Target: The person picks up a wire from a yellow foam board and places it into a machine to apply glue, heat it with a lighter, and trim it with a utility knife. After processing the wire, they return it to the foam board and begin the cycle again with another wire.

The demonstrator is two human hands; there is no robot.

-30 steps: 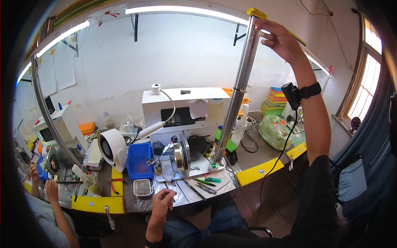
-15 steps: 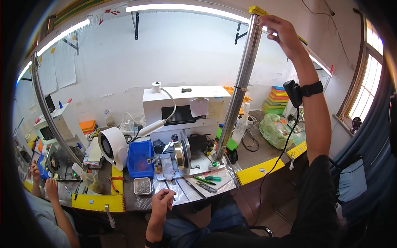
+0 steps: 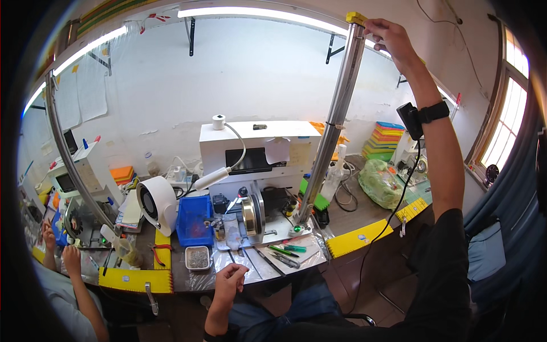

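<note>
From afar I saw right hand (image 3: 390,40) raised beside pole (image 3: 337,108) top (couldn't tell its grip); left hand (image 3: 229,280) curled together near tabletop (image 3: 354,214).

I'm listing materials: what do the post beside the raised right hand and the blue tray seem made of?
The post: probably polished metal, silvery with bright streaks along its length. The blue tray: likely smooth plastic, judging by its even colour and moulded-looking rim.
</note>
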